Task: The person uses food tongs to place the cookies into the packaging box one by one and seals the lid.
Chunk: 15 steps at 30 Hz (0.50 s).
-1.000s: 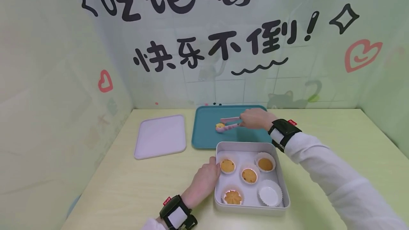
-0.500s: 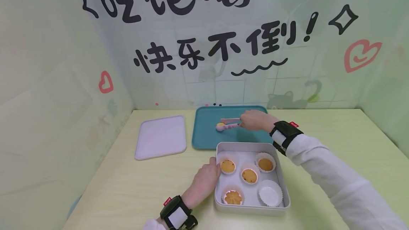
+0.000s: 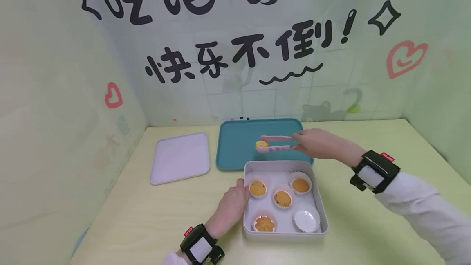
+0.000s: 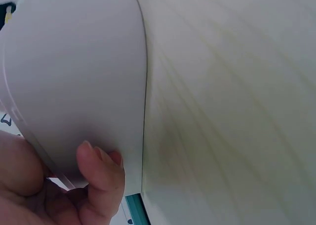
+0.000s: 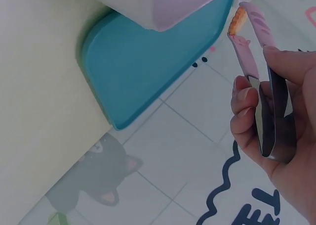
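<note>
My right hand (image 3: 325, 144) holds pink-tipped metal tongs (image 3: 280, 148) above the blue-green tray (image 3: 233, 146). Between the tong tips is a small golden cookie (image 3: 261, 144), seen edge-on in the right wrist view as a browned cookie (image 5: 238, 20). My left hand (image 3: 229, 205) grips the left wall of a pale square box (image 3: 285, 237); in the left wrist view its fingers (image 4: 101, 178) curl against the outer wall. Several white paper cups stand in the box. Cookies (image 3: 282, 198) lie in most of them, while the front right paper cup (image 3: 306, 219) holds nothing.
A pale lilac tray (image 3: 180, 158) lies on the light wooden table (image 3: 147, 224), left of the blue-green tray. The box stands directly in front of the blue-green tray. A printed backdrop (image 3: 206, 105) rises behind the table, with side walls left and right.
My right hand has shifted to the right, carrying the tongs and the cookie a little rightward over the blue-green tray. The left hand stays on the box. The head view has turned slightly.
</note>
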Each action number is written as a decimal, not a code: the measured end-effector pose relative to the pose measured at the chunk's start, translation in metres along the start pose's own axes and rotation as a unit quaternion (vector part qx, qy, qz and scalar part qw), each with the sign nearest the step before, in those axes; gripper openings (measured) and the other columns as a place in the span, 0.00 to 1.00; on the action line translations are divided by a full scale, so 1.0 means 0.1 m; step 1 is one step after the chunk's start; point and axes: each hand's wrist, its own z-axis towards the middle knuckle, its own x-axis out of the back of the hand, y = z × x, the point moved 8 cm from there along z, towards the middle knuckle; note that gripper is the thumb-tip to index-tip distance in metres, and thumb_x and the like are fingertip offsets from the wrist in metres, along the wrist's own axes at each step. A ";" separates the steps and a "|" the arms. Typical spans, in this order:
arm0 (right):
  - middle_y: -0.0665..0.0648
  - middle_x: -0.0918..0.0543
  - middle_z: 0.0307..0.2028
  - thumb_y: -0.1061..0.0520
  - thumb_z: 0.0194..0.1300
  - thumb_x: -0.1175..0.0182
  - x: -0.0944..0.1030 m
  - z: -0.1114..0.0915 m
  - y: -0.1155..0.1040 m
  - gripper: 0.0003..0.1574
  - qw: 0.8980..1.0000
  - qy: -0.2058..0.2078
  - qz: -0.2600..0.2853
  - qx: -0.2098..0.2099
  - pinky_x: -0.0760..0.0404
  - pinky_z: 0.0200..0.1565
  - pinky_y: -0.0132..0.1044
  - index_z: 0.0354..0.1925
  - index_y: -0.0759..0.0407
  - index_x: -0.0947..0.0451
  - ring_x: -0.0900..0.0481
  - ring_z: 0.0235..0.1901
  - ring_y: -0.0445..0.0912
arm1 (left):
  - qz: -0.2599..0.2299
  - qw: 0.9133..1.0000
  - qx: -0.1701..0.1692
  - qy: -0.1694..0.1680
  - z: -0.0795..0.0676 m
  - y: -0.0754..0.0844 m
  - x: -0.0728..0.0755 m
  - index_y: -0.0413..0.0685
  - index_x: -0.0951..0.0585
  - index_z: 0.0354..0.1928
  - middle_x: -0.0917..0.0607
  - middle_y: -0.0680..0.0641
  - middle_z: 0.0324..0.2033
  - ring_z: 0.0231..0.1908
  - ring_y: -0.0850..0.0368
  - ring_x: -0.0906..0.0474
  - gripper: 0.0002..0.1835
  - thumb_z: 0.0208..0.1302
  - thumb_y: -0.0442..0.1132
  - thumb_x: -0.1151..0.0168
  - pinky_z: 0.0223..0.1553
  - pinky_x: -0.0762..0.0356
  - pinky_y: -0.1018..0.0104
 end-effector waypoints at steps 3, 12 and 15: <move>0.52 0.26 0.24 0.57 0.61 0.40 0.09 -0.32 -0.08 0.16 1.000 0.017 -0.003 0.004 0.26 0.26 0.35 0.43 0.69 0.25 0.28 0.21 0.41 | 0.003 1.000 -0.003 0.009 0.01 0.01 0.02 0.30 0.31 0.40 0.25 0.39 0.16 0.18 0.44 0.23 0.10 0.68 0.35 0.53 0.14 0.28 0.57; 0.44 0.30 0.24 0.58 0.53 0.34 0.19 -1.19 -0.35 0.19 0.997 0.066 -0.004 0.038 0.32 0.20 0.28 0.42 0.64 0.26 0.38 0.16 0.32 | -0.012 1.000 -0.004 -0.002 0.02 0.02 0.00 0.31 0.32 0.40 0.25 0.38 0.17 0.19 0.43 0.23 0.10 0.69 0.35 0.54 0.15 0.29 0.55; 0.42 0.32 0.23 0.57 0.51 0.33 0.15 -1.35 -0.41 0.19 0.997 0.066 -0.005 0.047 0.33 0.19 0.27 0.41 0.61 0.27 0.40 0.16 0.31 | -0.013 1.000 0.003 -0.010 0.02 0.01 -0.01 0.30 0.32 0.42 0.24 0.38 0.18 0.19 0.44 0.23 0.11 0.69 0.35 0.54 0.15 0.28 0.56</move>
